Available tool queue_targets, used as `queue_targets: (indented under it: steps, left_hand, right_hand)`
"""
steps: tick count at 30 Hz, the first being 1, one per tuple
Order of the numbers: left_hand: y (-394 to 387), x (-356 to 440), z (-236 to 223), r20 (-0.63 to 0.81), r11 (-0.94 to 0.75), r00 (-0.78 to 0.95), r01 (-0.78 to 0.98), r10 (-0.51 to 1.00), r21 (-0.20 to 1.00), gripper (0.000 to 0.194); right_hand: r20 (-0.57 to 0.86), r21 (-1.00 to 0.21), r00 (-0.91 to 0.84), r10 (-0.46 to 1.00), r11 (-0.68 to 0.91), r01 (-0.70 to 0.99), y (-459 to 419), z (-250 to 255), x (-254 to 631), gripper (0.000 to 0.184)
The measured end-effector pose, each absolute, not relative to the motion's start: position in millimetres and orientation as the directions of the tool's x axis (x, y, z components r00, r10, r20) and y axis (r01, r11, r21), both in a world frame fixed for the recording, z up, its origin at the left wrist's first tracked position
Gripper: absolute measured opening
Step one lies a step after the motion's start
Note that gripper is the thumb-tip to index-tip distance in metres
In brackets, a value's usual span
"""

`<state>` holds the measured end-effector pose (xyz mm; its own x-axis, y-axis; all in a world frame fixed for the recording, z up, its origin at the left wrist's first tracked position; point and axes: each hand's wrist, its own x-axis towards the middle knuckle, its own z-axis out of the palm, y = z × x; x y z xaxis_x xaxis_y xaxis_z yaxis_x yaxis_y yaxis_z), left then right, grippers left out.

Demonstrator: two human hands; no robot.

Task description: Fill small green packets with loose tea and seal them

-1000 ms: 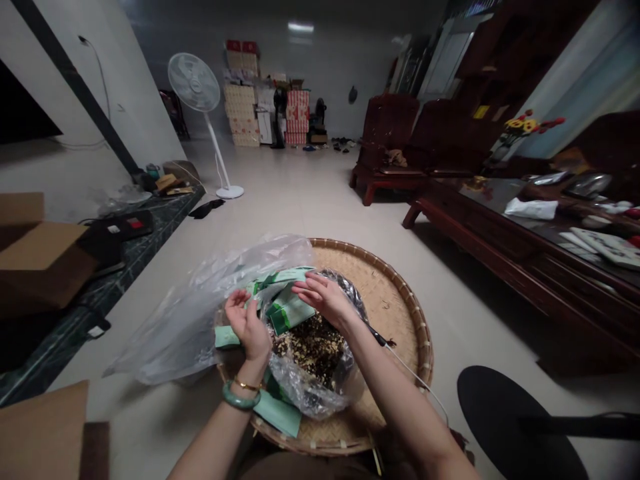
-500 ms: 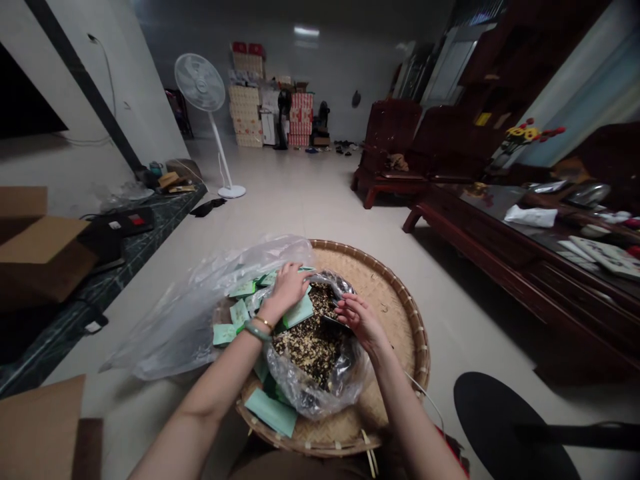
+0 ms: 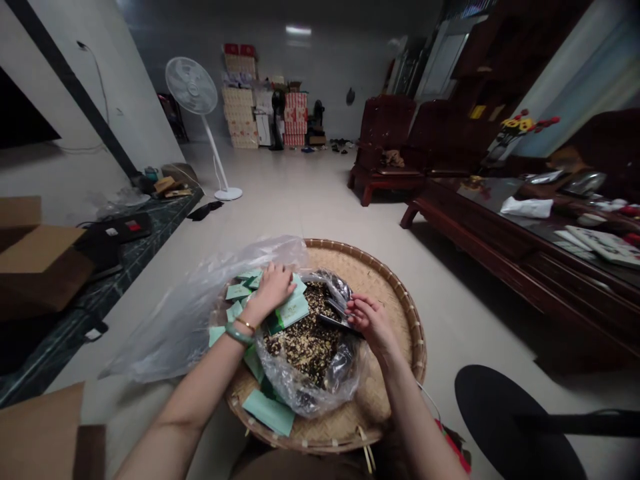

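Note:
My left hand (image 3: 274, 287), with a jade bangle and a gold bracelet at the wrist, closes over a light-green packet (image 3: 293, 312) at the edge of an open clear plastic bag (image 3: 285, 387). Its thumb is hidden. Inside the bag lies a loose mix of black and pale-yellow bits (image 3: 303, 350). On the right, my right hand (image 3: 371, 321) pinches a slim dark tool (image 3: 336, 323) that reaches over the mix; its kind is unclear. More green packets (image 3: 270, 412) lie left of and in front of the bag, all on a round woven bamboo tray (image 3: 400, 287).
A large translucent plastic bag (image 3: 170, 333) spills over the tray's left side. Cardboard boxes (image 3: 43, 250) stand at the left. A dark wooden table (image 3: 465, 227) runs along the right, and a black round base (image 3: 505, 420) stands at the lower right. Farther off is a white fan (image 3: 193, 87).
My left hand has shifted slightly left with the packet, showing more of its printed face. My right hand has drawn a little to the right, and more of the dark tool shows.

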<state>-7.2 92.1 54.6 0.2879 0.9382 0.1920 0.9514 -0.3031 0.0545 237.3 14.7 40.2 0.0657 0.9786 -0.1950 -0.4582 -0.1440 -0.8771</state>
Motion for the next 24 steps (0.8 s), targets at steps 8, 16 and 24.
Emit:
queue_targets:
  steps: [8,16,24]
  left_hand:
    - [30.6,10.0,28.8,0.203,-0.256,0.25,0.967,0.947,0.0,0.014]
    - [27.8,-8.0,13.7,0.302,-0.304,0.267,0.949,0.915,0.081,0.018]
    - [21.1,-15.2,13.4,0.287,-0.279,0.241,0.955,0.927,0.098,0.02]
  right_hand:
    - [0.092,-0.963,0.141,0.986,0.125,-0.24,-9.1,73.8,242.9,0.024]
    - [-0.062,-0.983,-0.006,0.998,-0.062,-0.173,-3.5,9.3,194.7,0.029]
    - [0.26,-0.952,0.007,0.965,0.256,0.168,6.6,-12.0,163.8,0.035]
